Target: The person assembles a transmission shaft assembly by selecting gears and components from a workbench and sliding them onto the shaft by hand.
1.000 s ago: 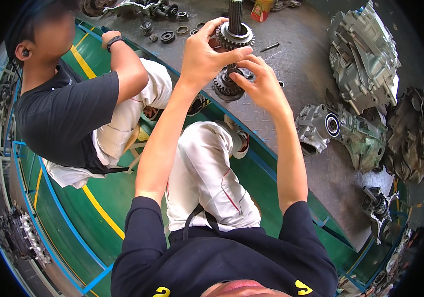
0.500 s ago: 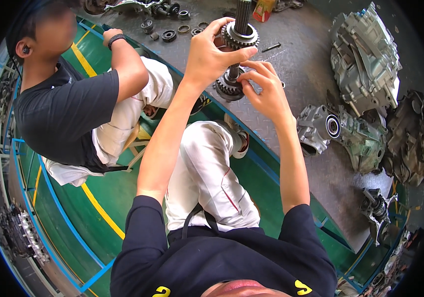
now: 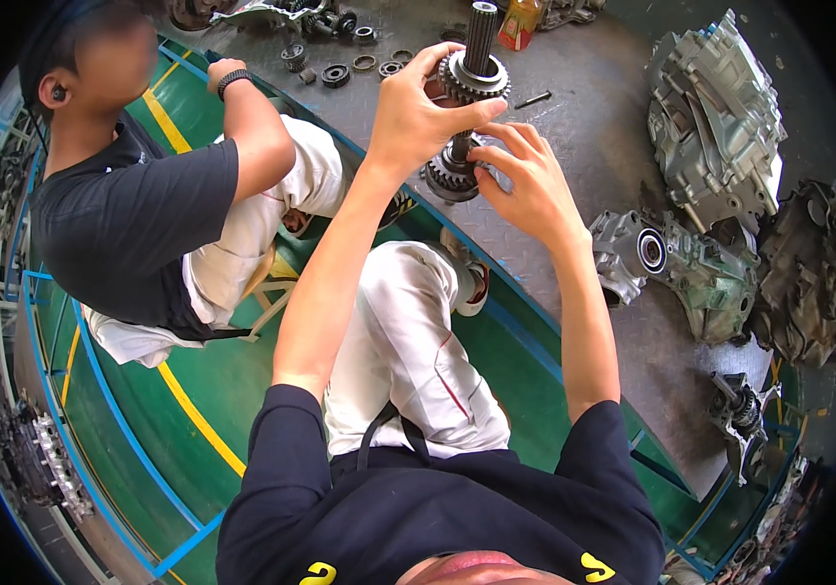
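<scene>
Upper centre of the frame: a steel gear shaft (image 3: 467, 107) stands upright, held between 2 hands. Its top is a narrow splined stub; below that sits a broad toothed gear with a bright, worn face; lower down the shaft thins to a dark stem, and at its foot is a second, darker cluster of gear teeth. The metal is grey and oily-looking.

The left hand (image 3: 416, 115) wraps the upper gear from the left, thumb laid across the gear's underside, fingers curled round its far rim in a firm grasp. The right hand (image 3: 527, 180) sits just right of the stem, fingers narrowly parted, their tips touching the shaft between the 2 gears; whether they pinch it cannot be told.

Right of the frame: 1 large grey gearbox housing (image 3: 716, 122), and below it a smaller casing with a round bearing (image 3: 676, 258). Upper centre, behind the shaft: loose rings and small gears (image 3: 340, 68) scattered on the checker-plate floor (image 3: 574, 117).

Left of the frame: a second person in a dark shirt (image 3: 135, 219) sits close by, 1 arm reaching toward the loose parts.
</scene>
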`<state>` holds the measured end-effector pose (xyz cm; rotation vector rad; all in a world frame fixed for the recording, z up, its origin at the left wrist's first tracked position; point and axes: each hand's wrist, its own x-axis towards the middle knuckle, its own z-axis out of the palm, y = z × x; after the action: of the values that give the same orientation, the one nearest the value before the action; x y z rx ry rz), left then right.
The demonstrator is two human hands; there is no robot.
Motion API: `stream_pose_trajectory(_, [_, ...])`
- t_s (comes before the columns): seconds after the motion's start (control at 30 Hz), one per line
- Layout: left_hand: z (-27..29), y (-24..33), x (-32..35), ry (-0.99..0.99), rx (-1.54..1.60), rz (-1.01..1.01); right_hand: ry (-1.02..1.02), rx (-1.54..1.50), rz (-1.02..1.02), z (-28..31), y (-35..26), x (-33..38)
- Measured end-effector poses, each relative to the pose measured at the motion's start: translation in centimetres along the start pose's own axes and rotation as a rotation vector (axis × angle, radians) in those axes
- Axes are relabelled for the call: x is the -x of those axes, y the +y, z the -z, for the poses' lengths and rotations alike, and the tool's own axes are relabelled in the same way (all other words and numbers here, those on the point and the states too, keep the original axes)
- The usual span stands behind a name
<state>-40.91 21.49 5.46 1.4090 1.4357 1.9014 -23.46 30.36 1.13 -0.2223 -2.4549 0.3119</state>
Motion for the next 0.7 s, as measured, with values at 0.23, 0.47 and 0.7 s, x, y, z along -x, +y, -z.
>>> stream_pose_trajectory(0.23, [-0.4, 0.3, 0.1, 0.001, 0.009, -0.005, 0.027, 0.051, -0.019, -0.2, -0.5, 0.4])
stream_pose_trajectory(0.47, [-0.3, -0.1, 0.3, 0.011, 0.019, 0.014, 0.111, -0.337, -0.149, 1.7, -0.2, -1.9])
stream_pose_trajectory(0.7, [-0.5, -0.4, 0.3, 0.022, 0.026, 0.03, 0.449, -0.729, -0.153, 3.2, -0.3, -5.5])
